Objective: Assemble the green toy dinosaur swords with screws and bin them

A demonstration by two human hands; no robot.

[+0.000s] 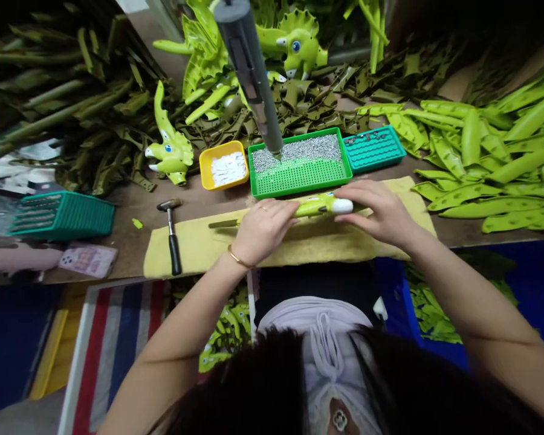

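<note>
A long green plastic toy (315, 208) lies on its side between the two hands. Its round white end (343, 206) points to 3 o'clock. A thin dark rod (223, 224) sticks out past the left hand at 9 o'clock, but the hand hides where the rod meets the toy.

The left hand (263, 232) lies over the toy at 9 o'clock, with its fingers side by side and pressing down. It wears a ring and a thin gold bangle. The right hand (375, 212) curves over the white end at 3 o'clock, with its fingers close together. Its thumb is hard to see. The two hands grip the toy from both ends, so it seems held tight and kept from rolling.

Under the toy is a soft yellow cloth (187, 254), which may be there to keep the toy from getting scratched. At 12 o'clock sits a green tray (299, 188) full of silver bits, and a grey tube (249, 72) dips into them. A yellow box of white bits (229, 169) sits at 11 o'clock, and a teal tray (374, 149) sits at 1 o'clock. All three are close, so they seem easy to reach. A small hammer (172, 237) lies on the brown table (129, 241) at 9 o'clock. A big pile of flat green toy skins (489, 175) lies at 3 o'clock.
</note>
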